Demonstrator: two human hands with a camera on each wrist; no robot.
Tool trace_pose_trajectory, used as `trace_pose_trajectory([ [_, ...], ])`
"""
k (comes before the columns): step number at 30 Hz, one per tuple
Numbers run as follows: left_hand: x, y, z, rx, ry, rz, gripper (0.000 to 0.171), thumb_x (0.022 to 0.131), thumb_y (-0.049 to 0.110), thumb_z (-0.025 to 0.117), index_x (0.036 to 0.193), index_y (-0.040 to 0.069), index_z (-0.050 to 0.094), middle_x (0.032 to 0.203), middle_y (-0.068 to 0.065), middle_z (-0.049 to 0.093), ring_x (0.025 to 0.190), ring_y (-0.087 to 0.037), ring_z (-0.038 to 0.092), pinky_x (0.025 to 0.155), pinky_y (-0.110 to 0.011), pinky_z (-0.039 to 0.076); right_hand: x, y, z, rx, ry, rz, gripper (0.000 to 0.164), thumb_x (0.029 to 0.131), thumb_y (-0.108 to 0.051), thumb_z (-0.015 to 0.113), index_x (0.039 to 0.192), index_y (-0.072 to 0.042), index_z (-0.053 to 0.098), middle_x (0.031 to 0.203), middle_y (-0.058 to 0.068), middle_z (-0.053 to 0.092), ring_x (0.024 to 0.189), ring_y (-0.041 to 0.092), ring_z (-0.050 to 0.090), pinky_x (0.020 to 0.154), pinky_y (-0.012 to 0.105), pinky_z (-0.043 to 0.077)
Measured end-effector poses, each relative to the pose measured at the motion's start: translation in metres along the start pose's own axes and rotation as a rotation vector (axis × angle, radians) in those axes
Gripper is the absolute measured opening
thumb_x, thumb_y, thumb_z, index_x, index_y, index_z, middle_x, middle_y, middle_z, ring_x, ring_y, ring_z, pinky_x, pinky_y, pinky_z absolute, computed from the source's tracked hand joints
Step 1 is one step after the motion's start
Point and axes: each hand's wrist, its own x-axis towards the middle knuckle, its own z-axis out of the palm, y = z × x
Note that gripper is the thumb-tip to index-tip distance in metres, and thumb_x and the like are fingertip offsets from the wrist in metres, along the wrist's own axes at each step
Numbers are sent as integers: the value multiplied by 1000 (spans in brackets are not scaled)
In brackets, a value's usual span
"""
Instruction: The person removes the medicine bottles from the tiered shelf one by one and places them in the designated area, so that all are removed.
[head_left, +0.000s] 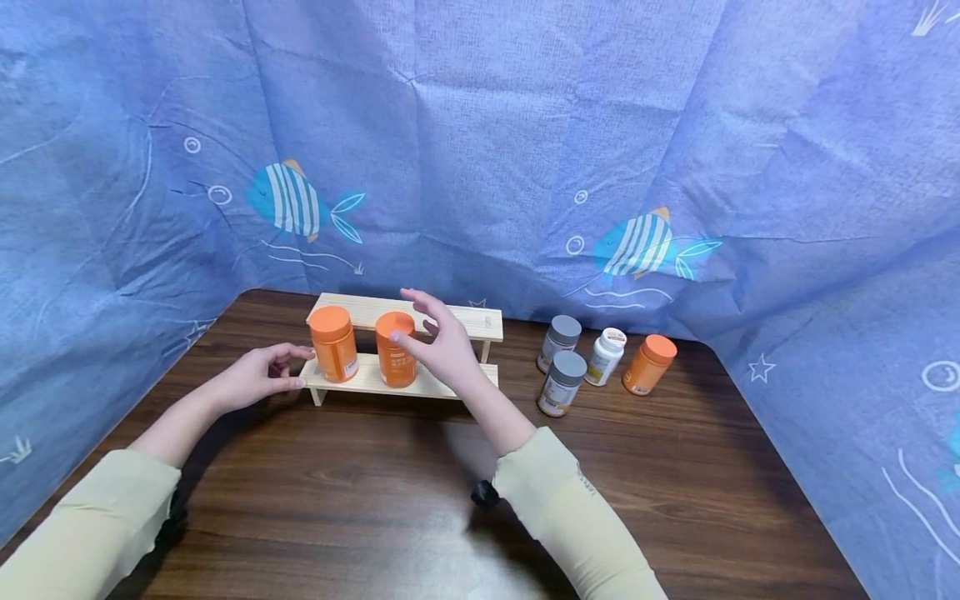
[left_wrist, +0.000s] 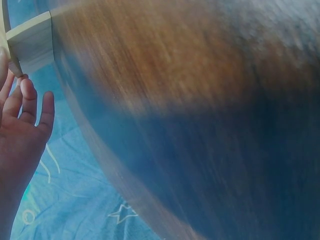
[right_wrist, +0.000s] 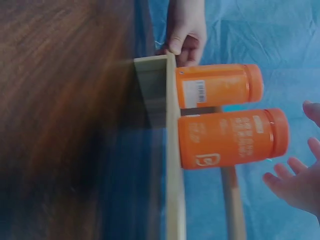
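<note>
A two-tier wooden shelf (head_left: 408,385) stands on the table, with two orange bottles with orange lids on its lower step. The left bottle (head_left: 334,348) sits near that step's left end, and the other bottle (head_left: 396,354) stands upright to its right. My left hand (head_left: 262,377) holds the left end of the lower step, thumb at the front edge; the left wrist view cuts off part of this grip. Around the upper part of the right-hand bottle my right hand (head_left: 448,346) is spread, and the right wrist view shows its fingers (right_wrist: 295,182) apart from the lid.
Right of the shelf stand two grey-lidded bottles, one behind (head_left: 559,340) and one in front (head_left: 562,384), a white bottle (head_left: 606,357) and another orange bottle (head_left: 649,365). A blue fish-patterned cloth (head_left: 480,167) hangs behind and beside the brown table (head_left: 360,492).
</note>
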Motion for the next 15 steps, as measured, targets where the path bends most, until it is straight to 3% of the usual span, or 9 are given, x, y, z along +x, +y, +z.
trace_pose_trajectory([
  [8,0,-2,1,-3,1,2,42,85,20,71,120,1,58,76,-4,51,66,-11,45,57,-25,37,9,48,20,48,65,-4,56,82,-13,74,133,-9,52,133,11,53,119,27,53,98,40,43],
  [15,0,-3,1,-8,0,-4,42,85,21,71,120,2,57,75,-3,50,66,-11,45,56,-25,37,7,62,30,90,92,13,54,82,-14,74,132,-11,53,121,8,61,97,17,63,86,29,50],
])
